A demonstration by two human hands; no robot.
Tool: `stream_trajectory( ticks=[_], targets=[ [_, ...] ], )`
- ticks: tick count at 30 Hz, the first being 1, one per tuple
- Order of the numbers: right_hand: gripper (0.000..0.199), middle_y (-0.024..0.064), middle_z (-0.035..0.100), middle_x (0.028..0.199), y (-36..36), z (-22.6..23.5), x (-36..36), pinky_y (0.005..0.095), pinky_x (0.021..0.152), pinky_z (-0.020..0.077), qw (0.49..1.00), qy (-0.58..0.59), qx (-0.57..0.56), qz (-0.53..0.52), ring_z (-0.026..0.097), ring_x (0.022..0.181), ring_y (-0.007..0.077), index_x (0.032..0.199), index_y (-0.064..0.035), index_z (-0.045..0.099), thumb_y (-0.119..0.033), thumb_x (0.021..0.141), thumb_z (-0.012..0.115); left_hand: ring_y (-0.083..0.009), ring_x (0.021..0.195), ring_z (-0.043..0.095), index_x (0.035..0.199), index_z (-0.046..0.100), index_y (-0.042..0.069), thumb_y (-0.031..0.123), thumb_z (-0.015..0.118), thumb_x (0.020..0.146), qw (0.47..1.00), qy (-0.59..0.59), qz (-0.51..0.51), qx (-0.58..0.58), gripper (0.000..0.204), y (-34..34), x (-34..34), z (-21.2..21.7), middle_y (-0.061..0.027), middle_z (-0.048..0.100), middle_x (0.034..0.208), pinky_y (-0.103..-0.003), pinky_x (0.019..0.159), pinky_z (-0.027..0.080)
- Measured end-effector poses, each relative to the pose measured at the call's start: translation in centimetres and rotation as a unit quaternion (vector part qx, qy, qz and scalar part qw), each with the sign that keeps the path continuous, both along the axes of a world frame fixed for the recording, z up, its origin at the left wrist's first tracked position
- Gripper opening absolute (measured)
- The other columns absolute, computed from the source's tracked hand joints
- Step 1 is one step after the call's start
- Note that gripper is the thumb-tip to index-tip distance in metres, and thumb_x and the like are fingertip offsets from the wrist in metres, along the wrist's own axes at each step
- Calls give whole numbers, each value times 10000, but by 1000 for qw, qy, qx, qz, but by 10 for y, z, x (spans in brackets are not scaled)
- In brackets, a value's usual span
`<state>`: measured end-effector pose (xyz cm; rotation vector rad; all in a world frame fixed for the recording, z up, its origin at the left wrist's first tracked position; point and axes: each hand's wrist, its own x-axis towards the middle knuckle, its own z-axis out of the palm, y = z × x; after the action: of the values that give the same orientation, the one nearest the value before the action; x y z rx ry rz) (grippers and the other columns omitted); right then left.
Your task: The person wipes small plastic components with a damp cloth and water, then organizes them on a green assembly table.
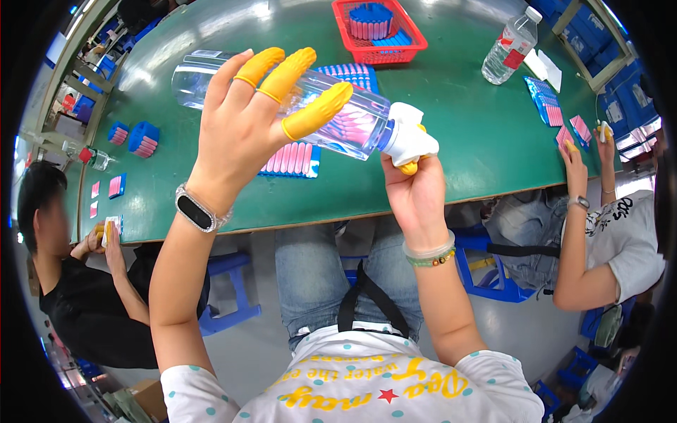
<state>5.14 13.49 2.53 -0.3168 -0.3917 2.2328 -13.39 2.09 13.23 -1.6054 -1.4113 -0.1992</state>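
Both hands held a clear water bottle (282, 106): left hand (243, 130) spread around its smooth, likely slippery barrel, right hand (416, 194) pinching the white cap (409, 137).

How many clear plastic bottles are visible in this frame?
2: a large clear bottle with a white cap, held sideways between the left hand and right hand, and a water bottle upright on the green table. Others may be hidden.

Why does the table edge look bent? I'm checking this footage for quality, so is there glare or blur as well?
Head view: fisheye distortion bows the green table edge, with black corners around the picture; overhead lights glare white on the far tabletop and on the clear bottle held sideways by the left hand and right hand; hands and bottle look sharp; a co-worker's face at left is blurred.
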Motion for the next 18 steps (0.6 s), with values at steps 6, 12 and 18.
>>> stream_trajectory(
  ticks=[6,12,18],
  targets=[
    [269,55,640,1159,6,0,0,304,882,551,999,36,-24,20,631,1027,148,1243,-24,559,-175,1026,503,-271,1157,579,1215,673,269,127,750,726,997,-42,14,-59,514,1,-1,-1,-49,618,1296,-429,1016,447],
    [257,95,654,1132,7,2,-5,352,887,525,960,210,-124,137,625,1004,190,1216,-15,576,-138,998,520,-304,1158,565,1375,554,186,59,848,654,961,-251,7,-117,789,14,-10,-21,-72,618,1262,-392,1007,449],
    [267,105,659,1117,15,1,-10,375,889,519,946,233,-135,178,620,1006,208,1214,-13,578,-136,980,537,-238,1091,618,1464,381,137,116,874,719,754,-649,-100,-13,894,38,-53,-44,-116,622,1204,-355,958,493]
  ],
)
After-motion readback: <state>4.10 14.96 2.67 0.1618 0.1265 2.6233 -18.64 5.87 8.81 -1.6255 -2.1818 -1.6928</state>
